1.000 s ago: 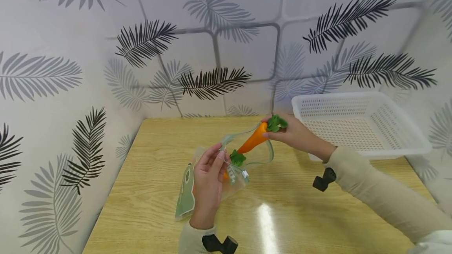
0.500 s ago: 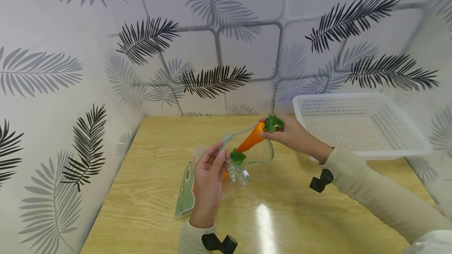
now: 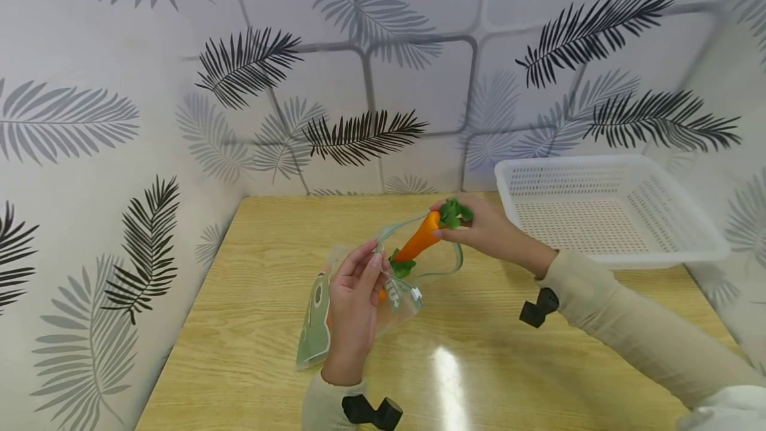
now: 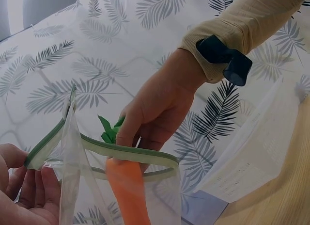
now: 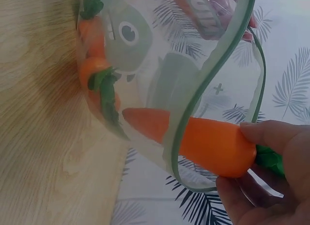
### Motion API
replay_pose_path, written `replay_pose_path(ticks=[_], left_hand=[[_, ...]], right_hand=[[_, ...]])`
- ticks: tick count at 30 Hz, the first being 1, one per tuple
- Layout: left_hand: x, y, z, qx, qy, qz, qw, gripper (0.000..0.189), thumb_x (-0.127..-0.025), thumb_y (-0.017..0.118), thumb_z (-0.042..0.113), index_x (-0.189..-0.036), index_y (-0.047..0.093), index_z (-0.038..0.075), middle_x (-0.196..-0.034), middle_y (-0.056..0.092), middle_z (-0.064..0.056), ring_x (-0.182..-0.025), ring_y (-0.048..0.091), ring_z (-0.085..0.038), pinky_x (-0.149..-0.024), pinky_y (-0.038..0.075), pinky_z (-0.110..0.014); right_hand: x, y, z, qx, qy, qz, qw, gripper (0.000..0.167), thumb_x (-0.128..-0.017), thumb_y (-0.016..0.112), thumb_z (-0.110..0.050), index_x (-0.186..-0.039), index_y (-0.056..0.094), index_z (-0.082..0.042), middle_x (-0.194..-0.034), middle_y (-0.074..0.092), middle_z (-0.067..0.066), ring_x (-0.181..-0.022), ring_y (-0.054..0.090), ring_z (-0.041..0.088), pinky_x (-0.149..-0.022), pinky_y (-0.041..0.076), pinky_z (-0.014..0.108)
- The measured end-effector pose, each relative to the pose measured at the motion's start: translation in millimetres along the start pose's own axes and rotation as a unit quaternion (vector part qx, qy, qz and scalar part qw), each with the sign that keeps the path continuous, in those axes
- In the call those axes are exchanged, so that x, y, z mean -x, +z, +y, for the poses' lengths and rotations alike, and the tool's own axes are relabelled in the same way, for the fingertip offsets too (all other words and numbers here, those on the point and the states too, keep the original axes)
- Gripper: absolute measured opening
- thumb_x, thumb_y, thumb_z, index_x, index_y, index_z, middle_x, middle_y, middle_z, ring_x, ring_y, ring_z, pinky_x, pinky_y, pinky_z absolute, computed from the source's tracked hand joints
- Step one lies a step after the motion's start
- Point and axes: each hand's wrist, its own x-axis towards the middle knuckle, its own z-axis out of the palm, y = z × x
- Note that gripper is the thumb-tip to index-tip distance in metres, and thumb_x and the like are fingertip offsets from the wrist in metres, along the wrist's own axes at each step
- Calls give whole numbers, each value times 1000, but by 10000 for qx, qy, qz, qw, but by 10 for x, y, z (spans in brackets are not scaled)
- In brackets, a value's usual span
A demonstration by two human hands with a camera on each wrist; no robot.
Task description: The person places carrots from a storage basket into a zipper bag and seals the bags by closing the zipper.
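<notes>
My right hand [image 3: 487,226] pinches an orange carrot [image 3: 420,235] by its thick top, beside the green leaves. The carrot slants tip-down through the mouth of a clear zip bag [image 3: 314,328] with a green rim and a printed cartoon face. In the right wrist view its tip lies inside the bag, near the leaves of other carrots [image 5: 92,33] at the bottom. My left hand [image 3: 352,308] holds the bag's rim between thumb and fingers, keeping the mouth wide. The left wrist view shows the carrot [image 4: 128,191] just past the green rim.
A white perforated plastic basket [image 3: 706,235] stands at the right rear of the wooden table [image 3: 239,298]. A leaf-patterned wall covering [image 3: 419,98] rises directly behind the table. Small black cameras [image 3: 538,306] are strapped to both wrists.
My right hand has moved a little left and down, carrying the carrot deeper into the bag. The left hand and the basket have stayed in place.
</notes>
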Motion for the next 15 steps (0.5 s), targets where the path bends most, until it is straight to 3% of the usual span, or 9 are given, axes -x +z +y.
replay_pose_path(ticks=[9, 15], left_hand=[[3, -2, 0, 16, 51, -54, 10000, 34, -93, 55, 3, -123, 47, -12, -96, 57, -7, -84, 56, -17, -76, 51, -23], [7, -5, 8, -50, -27, 47, 10000, 36, -92, 57, 5, -123, 48, -11, -96, 58, -7, -85, 57, -17, -77, 51, -23]], right_hand=[[4, 43, 6, 69, -225, -25, 9997, 43, -81, 74, -18, -119, 57, -5, -116, 56, 10, -100, 57, 22, -84, 51, 39], [23, 45, -1, 429, -176, -126, 9988, 50, -82, 73, -25, -125, 55, -8, -123, 55, 6, -104, 55, 19, -87, 48, 38]])
